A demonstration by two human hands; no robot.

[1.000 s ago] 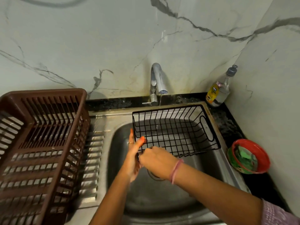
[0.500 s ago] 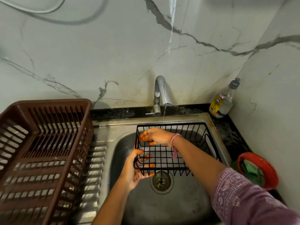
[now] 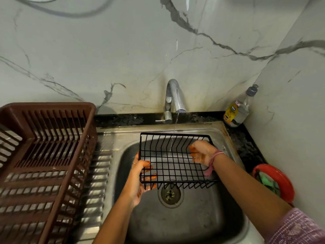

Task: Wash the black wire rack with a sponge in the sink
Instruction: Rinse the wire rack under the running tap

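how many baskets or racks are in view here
2: the black wire rack held over the sink under the tap, and a brown plastic dish basket on the drainboard at left. None seems hidden.
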